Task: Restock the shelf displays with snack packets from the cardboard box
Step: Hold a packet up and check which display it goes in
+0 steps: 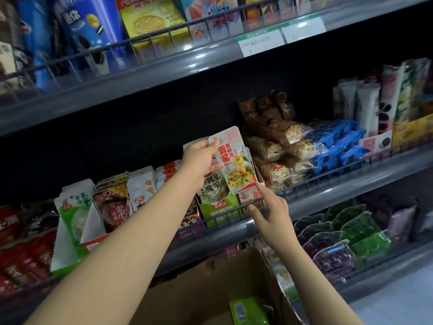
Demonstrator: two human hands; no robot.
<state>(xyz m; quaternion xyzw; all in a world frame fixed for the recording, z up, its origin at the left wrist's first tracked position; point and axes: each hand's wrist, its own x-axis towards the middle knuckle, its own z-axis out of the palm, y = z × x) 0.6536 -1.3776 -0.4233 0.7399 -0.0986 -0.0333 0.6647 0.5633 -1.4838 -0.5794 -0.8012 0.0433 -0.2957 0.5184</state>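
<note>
Left hand (201, 160) pinches a glossy flat packet (236, 160); right hand (271, 211) points, holding nothing.

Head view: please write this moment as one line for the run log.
left hand: holds snack packet above middle shelf | right hand: open, fingertip at packet's lower corner | cardboard box: below

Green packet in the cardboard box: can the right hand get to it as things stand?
Probably yes. The right hand is open, holding nothing, only a fingertip near the white snack packet. The green packet lies uncovered in the open-topped cardboard box, below that hand.
</note>
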